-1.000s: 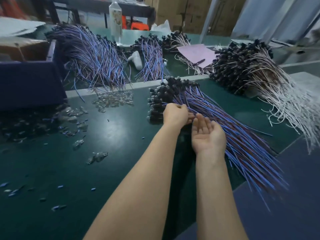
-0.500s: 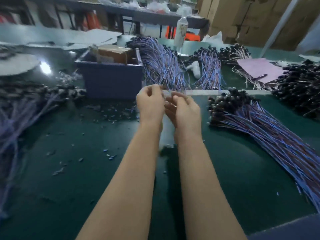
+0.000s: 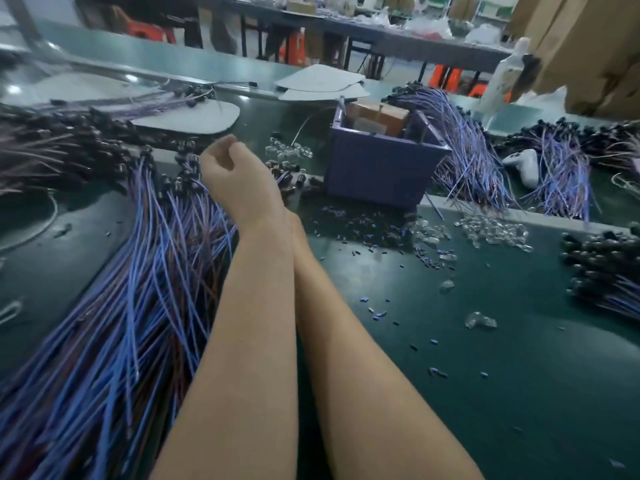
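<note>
Wires (image 3: 145, 289) in blue and purple, black-capped at their far ends, lay fanned out in a thick pile on the left of the green table (image 3: 485, 375). Our left hand (image 3: 235, 178) hung just over their capped ends. Its fingers were curled, but blur kept us from telling whether they pinched a wire or nothing. Our right hand was hidden behind the left wrist, so we could not tell its grip either; only the right forearm (image 3: 346, 341) showed.

We judged this pile to be the finished lot and the work mid-run. A smaller bundle (image 3: 602, 271) waited at the right edge, and loose clear caps (image 3: 491, 232) lay heaped near it.

Beyond the hand stood a purple bin (image 3: 377, 168), with more wires (image 3: 467, 147) draped behind it. Small blue bits (image 3: 377, 313) littered the table between the piles. Nothing blocked the reach, though the crossed forearms crowded each other.
</note>
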Motion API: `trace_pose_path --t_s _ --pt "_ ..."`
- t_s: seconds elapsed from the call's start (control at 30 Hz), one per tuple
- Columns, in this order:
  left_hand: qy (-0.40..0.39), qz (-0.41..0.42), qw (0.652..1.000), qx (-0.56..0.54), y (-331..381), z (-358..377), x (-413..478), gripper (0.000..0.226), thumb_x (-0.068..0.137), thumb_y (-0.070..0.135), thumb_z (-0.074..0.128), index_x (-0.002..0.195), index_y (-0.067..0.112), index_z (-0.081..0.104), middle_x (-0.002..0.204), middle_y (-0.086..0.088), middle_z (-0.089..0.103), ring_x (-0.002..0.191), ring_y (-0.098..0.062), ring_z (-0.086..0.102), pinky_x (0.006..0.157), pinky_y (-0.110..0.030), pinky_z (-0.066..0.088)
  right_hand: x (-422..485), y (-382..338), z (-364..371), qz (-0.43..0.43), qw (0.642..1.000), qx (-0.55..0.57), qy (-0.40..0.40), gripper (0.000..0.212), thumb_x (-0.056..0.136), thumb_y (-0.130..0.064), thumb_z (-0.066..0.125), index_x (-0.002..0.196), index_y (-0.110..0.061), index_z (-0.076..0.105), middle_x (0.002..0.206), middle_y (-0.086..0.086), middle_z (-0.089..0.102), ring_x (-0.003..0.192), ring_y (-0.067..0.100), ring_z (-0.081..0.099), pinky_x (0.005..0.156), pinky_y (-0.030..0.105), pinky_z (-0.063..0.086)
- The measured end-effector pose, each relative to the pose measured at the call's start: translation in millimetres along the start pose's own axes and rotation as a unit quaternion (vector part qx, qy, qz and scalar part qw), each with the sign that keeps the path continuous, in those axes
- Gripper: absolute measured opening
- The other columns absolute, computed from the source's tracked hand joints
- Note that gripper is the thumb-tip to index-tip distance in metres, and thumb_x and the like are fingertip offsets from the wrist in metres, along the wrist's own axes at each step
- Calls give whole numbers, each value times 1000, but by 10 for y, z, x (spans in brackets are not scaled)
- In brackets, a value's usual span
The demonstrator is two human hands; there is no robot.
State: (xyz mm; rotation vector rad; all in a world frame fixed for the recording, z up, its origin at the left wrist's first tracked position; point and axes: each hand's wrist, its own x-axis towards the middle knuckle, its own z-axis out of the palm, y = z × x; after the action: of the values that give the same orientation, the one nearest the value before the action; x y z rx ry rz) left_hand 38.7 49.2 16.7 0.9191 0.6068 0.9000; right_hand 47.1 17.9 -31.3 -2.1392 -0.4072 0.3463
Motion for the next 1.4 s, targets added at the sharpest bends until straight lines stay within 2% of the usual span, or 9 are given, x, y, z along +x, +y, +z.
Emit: trace_pose_path --t_s 0.17,0.33,0.47,0.7,0.83,1.07,1.17,1.3,1.4 --pt "20 -17 999 -37 12 -28 38 19 91 -1 40 94 12 52 97 -8 57 82 -15 51 73 -22 42 46 23 76 39 975 182 123 18 87 -6 58 72 -13 49 64 -5 46 63 16 44 51 15 34" --pt "21 -23 998 -54 -7 -34 38 18 91 -1 39 96 10 52 97 -7 56 78 -15 51 64 -18 40 -14 -13 -7 122 905 393 110 26 89 -6 62 112 5 58 90 14 63 62 14 52 46 16 44" --pt "22 -28 998 -49 -26 -19 -8 20 90 -2 37 96 9 52 94 -7 57 82 -16 52 72 -25 41 -6 4 -42 80 951 261 145 19 93 -15 58 88 1 67 77 11 62 69 18 52 64 30 42" --pt "22 -22 998 -47 -44 1 -8 20 91 -2 37 92 11 52 91 -6 58 82 -16 52 70 -23 41 69 2 -249 -38 990 -34 131 28 91 -19 52 64 -12 52 59 -3 51 57 10 41 53 26 33" --pt "19 -26 998 -50 -70 -6 -10 21 91 -2 37 90 13 52 87 -3 58 78 -14 52 67 -21 42 64 103 -275 2 970 153 187 23 87 -13 54 65 -10 61 45 -12 51 38 -2 45 47 12 36" --pt "15 -10 1000 17 -82 -15 6 22 92 2 40 106 5 57 101 -9 61 88 -23 58 79 -30 50 -5 -20 -239 -63 900 421 98 11 94 -10 54 85 -14 60 88 4 64 89 19 57 91 41 49" --pt "-34 0 996 77 -65 -16 41 25 93 7 42 103 0 63 102 -15 67 95 -28 64 90 -40 52 -55 -100 -310 -110 869 475 82 13 94 0 49 90 -7 59 94 10 66 88 20 63 85 35 53" --pt "-159 139 927 312 -55 65 -38 35 99 27 39 89 10 68 84 -5 67 79 -21 60 65 -25 41 -118 -221 -464 -137 828 523 145 19 92 8 48 90 -7 60 90 11 64 89 24 61 90 41 50" --pt "-274 184 839 433 -47 100 -158 48 101 39 33 84 9 66 89 -13 70 90 -29 62 77 -31 45 -208 -224 -817 -151 734 632 201 18 92 11 46 91 -2 58 88 10 62 81 19 60 80 29 53"
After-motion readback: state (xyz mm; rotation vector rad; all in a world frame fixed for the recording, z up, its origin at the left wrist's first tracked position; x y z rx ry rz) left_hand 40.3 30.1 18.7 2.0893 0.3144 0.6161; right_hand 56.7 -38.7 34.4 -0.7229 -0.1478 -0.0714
